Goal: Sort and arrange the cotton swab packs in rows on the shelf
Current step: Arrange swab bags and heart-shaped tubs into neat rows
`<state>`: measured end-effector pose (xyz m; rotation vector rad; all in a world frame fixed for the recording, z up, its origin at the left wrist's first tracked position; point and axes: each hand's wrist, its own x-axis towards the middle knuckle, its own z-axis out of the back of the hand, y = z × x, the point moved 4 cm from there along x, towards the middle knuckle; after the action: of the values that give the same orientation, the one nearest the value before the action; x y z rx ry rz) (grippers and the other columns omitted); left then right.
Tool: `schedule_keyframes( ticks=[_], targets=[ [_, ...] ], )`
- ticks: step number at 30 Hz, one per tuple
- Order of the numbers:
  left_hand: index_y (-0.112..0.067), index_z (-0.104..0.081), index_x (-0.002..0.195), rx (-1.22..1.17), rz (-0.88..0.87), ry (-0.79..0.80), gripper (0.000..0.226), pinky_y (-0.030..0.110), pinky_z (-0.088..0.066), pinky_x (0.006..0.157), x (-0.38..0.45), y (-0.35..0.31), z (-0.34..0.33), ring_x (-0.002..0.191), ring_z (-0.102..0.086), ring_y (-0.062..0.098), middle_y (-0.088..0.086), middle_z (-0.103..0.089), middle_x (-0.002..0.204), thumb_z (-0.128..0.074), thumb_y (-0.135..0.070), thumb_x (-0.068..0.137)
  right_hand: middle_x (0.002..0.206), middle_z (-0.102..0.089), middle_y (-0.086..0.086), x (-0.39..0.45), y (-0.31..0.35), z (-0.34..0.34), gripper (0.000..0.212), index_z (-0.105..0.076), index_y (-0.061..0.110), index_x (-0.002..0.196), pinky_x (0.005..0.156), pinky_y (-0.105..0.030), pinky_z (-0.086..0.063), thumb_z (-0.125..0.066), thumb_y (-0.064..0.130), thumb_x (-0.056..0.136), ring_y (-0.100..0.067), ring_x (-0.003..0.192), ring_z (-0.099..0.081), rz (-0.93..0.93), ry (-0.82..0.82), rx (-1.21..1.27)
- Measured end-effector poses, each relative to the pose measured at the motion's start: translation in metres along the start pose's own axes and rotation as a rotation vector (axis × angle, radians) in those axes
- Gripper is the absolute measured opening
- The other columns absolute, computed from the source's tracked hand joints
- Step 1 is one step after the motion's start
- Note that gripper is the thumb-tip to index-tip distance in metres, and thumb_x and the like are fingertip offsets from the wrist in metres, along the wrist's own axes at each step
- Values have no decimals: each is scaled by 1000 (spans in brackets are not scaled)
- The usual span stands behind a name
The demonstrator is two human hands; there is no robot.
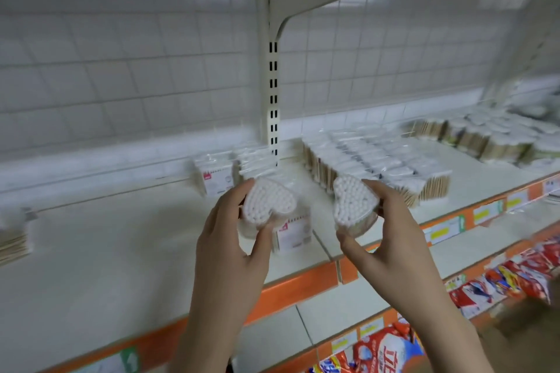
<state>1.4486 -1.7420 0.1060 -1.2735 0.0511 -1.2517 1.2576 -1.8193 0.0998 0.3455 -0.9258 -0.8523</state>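
Both hands are raised in front of the white shelf [121, 251], each grasping 1 heart-shaped cotton swab pack with the white swab tips facing the camera. The left hand [230, 248] pinches the left heart pack [269, 202] between thumb and fingers; the right hand [391, 230] grips the right heart pack [354, 203] the same way, the 2 packs near each other but apart. Behind them, toward 12 o'clock, stand labelled rectangular packs [213, 179]. At 2 o'clock, rows of wooden-stick swab packs [375, 160] fill the shelf. At 5 o'clock, red snack bags [515, 275] lie on a lower shelf
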Motion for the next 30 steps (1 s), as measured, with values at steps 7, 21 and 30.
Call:
schedule_keyframes(
  ticks=[7,21,30],
  targets=[
    [-43,-41,117,-31,-21,-56,51,2,-40,84,16,7,-20,104,-52,-4,-22,-52,116,-69,-21,80,121,-50,13,22,-12,-4,62,-34,31,128,86,-4,-34,-71,26,79,-1,110,-47,6,-20,32],
    [-45,-42,119,66,2,-214,57,30,-45,85,32,-62,-169,104,-55,15,-18,-51,114,-71,-16,79,124,-43,17,62,-141,85,64,-34,27,131,94,-6,-30,-68,29,77,-5,116,-44,94,22,81],
    [-48,-39,120,51,45,-239,56,35,-54,73,21,-112,-265,100,-54,0,-33,-47,115,-69,-22,81,124,-45,17,80,-225,143,66,-31,35,128,88,-5,-34,-73,28,78,-8,110,-50,54,27,159]
  ],
)
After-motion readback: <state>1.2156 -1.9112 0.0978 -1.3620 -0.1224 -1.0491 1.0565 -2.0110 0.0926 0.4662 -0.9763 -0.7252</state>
